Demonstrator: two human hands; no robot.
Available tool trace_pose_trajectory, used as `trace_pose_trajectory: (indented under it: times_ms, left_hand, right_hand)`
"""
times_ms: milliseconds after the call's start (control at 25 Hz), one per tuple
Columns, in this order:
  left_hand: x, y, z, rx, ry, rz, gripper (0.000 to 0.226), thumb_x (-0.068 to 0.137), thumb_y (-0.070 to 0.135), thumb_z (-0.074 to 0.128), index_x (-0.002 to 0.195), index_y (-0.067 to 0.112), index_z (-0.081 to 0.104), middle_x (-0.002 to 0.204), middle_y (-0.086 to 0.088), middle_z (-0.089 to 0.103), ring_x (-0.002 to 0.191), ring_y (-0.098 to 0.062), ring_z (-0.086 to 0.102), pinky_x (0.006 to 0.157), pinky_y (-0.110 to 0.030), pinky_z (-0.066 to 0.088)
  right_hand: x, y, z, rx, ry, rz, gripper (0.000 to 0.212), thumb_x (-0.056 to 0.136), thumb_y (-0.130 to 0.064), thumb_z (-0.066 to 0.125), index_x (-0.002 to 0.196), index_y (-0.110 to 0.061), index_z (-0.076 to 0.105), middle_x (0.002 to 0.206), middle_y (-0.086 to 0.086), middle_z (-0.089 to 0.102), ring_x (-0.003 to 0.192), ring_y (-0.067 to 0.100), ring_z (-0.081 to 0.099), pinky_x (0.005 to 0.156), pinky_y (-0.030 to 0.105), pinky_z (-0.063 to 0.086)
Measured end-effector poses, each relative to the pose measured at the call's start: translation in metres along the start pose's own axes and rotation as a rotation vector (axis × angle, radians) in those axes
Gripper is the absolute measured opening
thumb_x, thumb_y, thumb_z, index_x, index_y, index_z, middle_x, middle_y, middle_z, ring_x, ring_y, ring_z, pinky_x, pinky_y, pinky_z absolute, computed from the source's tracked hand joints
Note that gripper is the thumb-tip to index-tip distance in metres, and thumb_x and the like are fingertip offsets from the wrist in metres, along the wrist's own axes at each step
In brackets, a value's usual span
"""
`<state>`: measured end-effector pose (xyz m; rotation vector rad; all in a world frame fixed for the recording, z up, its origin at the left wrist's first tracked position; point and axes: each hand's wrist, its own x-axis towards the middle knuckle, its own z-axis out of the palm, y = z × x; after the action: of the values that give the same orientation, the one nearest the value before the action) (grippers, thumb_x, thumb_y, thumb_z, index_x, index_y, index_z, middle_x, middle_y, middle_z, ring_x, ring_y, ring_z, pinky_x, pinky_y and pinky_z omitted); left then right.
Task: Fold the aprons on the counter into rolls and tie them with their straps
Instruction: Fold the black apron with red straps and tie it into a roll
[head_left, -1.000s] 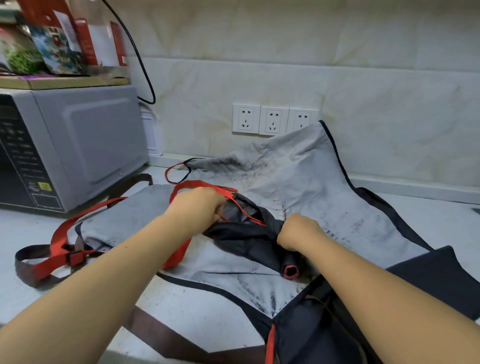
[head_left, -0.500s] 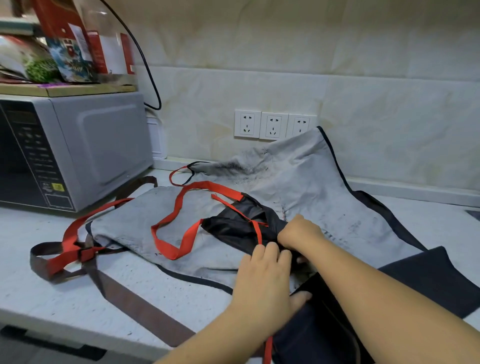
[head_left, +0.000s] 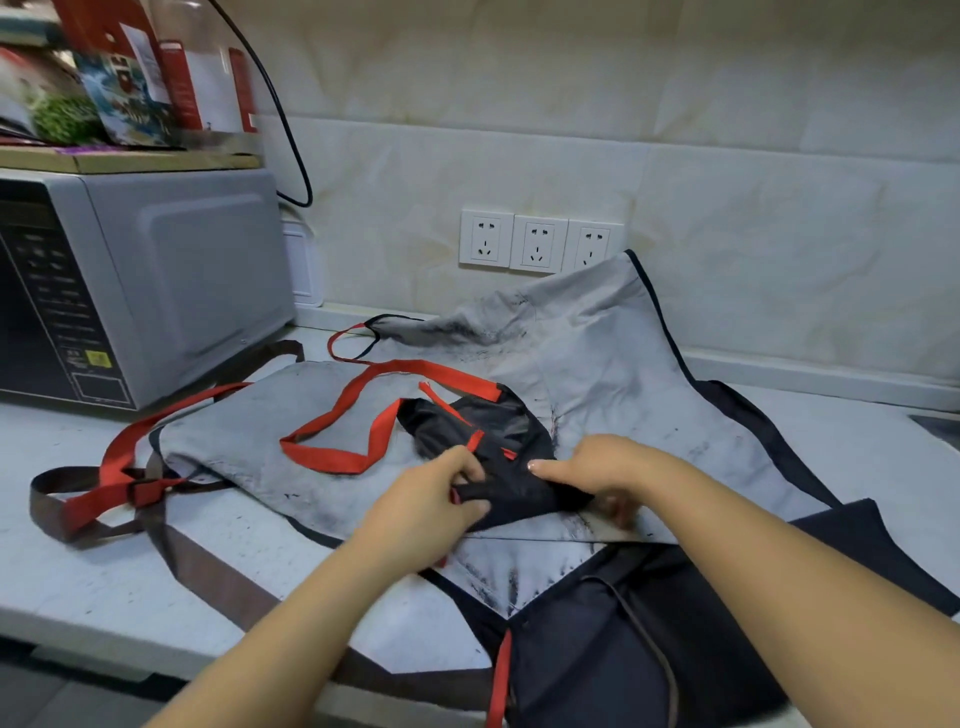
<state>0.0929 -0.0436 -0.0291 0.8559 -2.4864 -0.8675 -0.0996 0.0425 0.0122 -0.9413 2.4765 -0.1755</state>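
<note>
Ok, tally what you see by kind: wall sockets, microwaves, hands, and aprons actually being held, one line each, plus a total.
White wall sockets: 3
Grey microwave oven: 1
Bare hands, left hand and right hand: 2
Dark part-rolled apron with red trim, gripped by both hands: 1
Total: 7

Microwave (head_left: 156, 280) left; three wall sockets (head_left: 540, 243); black cable (head_left: 283, 119); packets (head_left: 124, 98), probably food, atop microwave.
</note>
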Motion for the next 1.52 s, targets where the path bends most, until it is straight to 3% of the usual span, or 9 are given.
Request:
trace_pose_trajectory:
  times_ms: [160, 320, 480, 600, 680, 840, 1040, 1280, 1520]
  left_hand:
    - [0.008, -0.017, -0.039, 0.029, -0.111, -0.128, 0.003, 0.096, 0.030, 0.059, 0.098, 0.029, 0.059, 0.086, 0.006, 0.060, 0.072, -0.010, 0.054, 0.061, -0.022, 0.040]
    - [0.008, -0.026, -0.045, 0.103, -0.189, -0.227, 0.012, 0.098, 0.036, 0.052, 0.101, 0.028, 0.061, 0.096, 0.005, 0.060, 0.086, -0.013, 0.055, 0.071, -0.025, 0.043]
    - [0.001, -0.019, -0.028, 0.583, 0.058, -0.039, 0.027, 0.096, 0.032, 0.049, 0.121, 0.033, 0.060, 0.122, 0.003, 0.049, 0.116, -0.023, 0.041, 0.098, -0.032, 0.039]
    - [-0.005, -0.006, -0.003, 0.448, 0.103, 0.207, 0.041, 0.092, 0.027, 0.052, 0.133, 0.029, 0.056, 0.130, 0.009, 0.052, 0.119, -0.016, 0.043, 0.104, -0.025, 0.033]
    - [-0.002, -0.005, 0.011, 0.428, 0.055, 0.192, 0.043, 0.095, 0.041, 0.051, 0.137, 0.032, 0.051, 0.132, 0.012, 0.053, 0.120, -0.013, 0.047, 0.103, -0.028, 0.035]
    - [0.005, -0.013, 0.018, 0.431, 0.088, 0.152, 0.041, 0.098, 0.047, 0.046, 0.136, 0.034, 0.051, 0.133, 0.014, 0.053, 0.122, -0.012, 0.047, 0.101, -0.030, 0.035]
    - [0.005, -0.016, 0.022, 0.415, 0.092, 0.127, 0.041, 0.098, 0.049, 0.038, 0.134, 0.035, 0.052, 0.129, 0.014, 0.055, 0.119, -0.011, 0.048, 0.097, -0.031, 0.036]
    - [0.018, -0.016, 0.012, 0.350, 0.056, 0.055, 0.032, 0.100, 0.044, 0.042, 0.124, 0.035, 0.059, 0.118, 0.012, 0.057, 0.118, -0.013, 0.048, 0.092, -0.035, 0.041]
    - [0.028, -0.015, 0.011, 0.315, -0.004, -0.021, 0.031, 0.100, 0.044, 0.042, 0.123, 0.033, 0.059, 0.119, 0.007, 0.052, 0.119, -0.018, 0.048, 0.095, -0.040, 0.044]
  right_hand:
    - [-0.012, -0.002, -0.001, -0.052, -0.111, -0.180, 0.060, 0.075, -0.074, 0.055, 0.089, -0.016, 0.055, 0.075, 0.002, 0.051, 0.063, 0.024, 0.056, 0.064, 0.029, 0.048]
    - [-0.009, -0.006, 0.009, -0.079, -0.100, -0.289, 0.051, 0.080, -0.072, 0.052, 0.076, -0.022, 0.050, 0.070, -0.003, 0.050, 0.059, 0.015, 0.049, 0.058, 0.028, 0.040]
    - [0.002, -0.007, 0.015, -0.120, -0.074, -0.334, 0.055, 0.081, -0.075, 0.046, 0.080, -0.021, 0.058, 0.080, -0.005, 0.055, 0.079, 0.015, 0.054, 0.078, 0.031, 0.043]
    - [0.003, -0.012, 0.015, -0.179, -0.098, -0.316, 0.061, 0.082, -0.074, 0.045, 0.086, -0.015, 0.061, 0.080, -0.001, 0.055, 0.079, 0.017, 0.053, 0.074, 0.030, 0.041]
    - [0.000, -0.020, 0.011, -0.284, -0.067, -0.293, 0.063, 0.083, -0.072, 0.048, 0.083, -0.010, 0.062, 0.078, 0.002, 0.057, 0.077, 0.019, 0.054, 0.070, 0.031, 0.041]
    - [0.013, -0.055, 0.006, -0.086, 0.375, -0.423, 0.038, 0.092, -0.039, 0.056, 0.089, -0.002, 0.069, 0.086, 0.015, 0.069, 0.083, 0.029, 0.063, 0.069, 0.035, 0.049]
    - [0.047, -0.077, 0.033, -0.200, 0.234, -0.278, 0.033, 0.087, -0.037, 0.065, 0.071, -0.010, 0.056, 0.073, 0.004, 0.057, 0.080, 0.024, 0.058, 0.059, 0.029, 0.042]
    - [0.023, -0.055, 0.034, 0.844, 0.222, -0.419, 0.019, 0.089, -0.022, 0.065, 0.076, -0.008, 0.069, 0.078, 0.003, 0.073, 0.072, 0.013, 0.060, 0.074, 0.029, 0.047]
    - [0.023, 0.002, 0.024, 1.361, 0.297, -0.181, 0.018, 0.095, -0.014, 0.055, 0.077, -0.009, 0.058, 0.064, 0.002, 0.069, 0.045, 0.007, 0.046, 0.040, 0.018, 0.037]
